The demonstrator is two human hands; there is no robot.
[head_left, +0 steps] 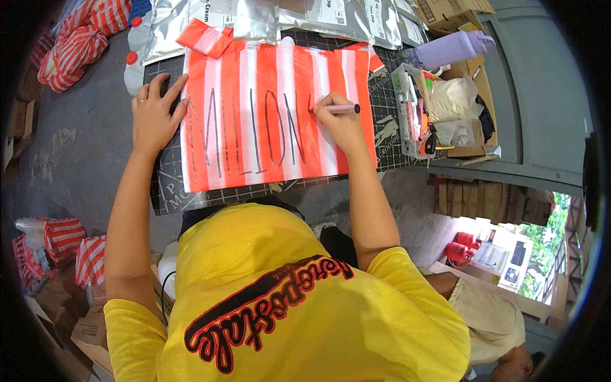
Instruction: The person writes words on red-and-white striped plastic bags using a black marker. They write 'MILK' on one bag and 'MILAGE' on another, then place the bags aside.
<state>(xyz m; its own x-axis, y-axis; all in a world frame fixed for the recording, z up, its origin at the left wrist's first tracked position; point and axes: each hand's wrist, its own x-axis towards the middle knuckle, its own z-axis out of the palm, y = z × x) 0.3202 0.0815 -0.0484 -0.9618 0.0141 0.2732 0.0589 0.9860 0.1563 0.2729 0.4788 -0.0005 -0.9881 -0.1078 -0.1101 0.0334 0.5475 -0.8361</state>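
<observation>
A red-and-white striped plastic bag (267, 108) lies flat, with large dark hand-drawn letters running across it. Its handles stick out at the far edge. My left hand (154, 113) rests at the bag's left edge, fingers spread and fingertips touching it. In my right hand (342, 127) is a marker pen (344, 109), gripped near its writing end, with the dark back end pointing right. The tip is at the bag's surface, right of the last full letter, where a short dark stroke shows. Under the bag is a dark gridded cutting mat (181, 198).
Silver labelled pouches (248, 22) line the far side. To the right are a clear plastic bin (401, 114), a purple bottle (452, 51) and a cardboard box (474, 143). Red-capped jugs (134, 75) stand left, near striped bundles (73, 57). Another person (490, 312) is at lower right.
</observation>
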